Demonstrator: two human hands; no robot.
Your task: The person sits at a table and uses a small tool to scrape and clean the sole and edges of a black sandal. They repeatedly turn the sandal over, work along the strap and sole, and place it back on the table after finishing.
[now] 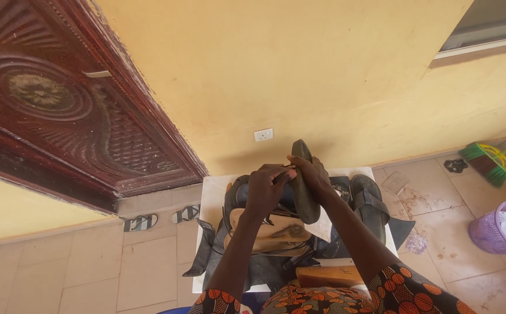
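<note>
Gripping dark sandal [303,186], both hands' fingers [276,177] closed

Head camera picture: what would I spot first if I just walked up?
Probably the two hands in the middle, the left hand and right hand, holding a dark shoe sole up over a small white table. Next, the big carved reddish door at upper left.

Soft, even daylight filled the place, warm off the yellow wall [299,75], with no harsh glare anywhere. Faint shadows sat under the white table [212,192] and along the carved door [61,104]. The wide lens bent the edges, tilting door and floor tiles [90,267]. Focus was fair, softening slightly toward the corners.
</note>
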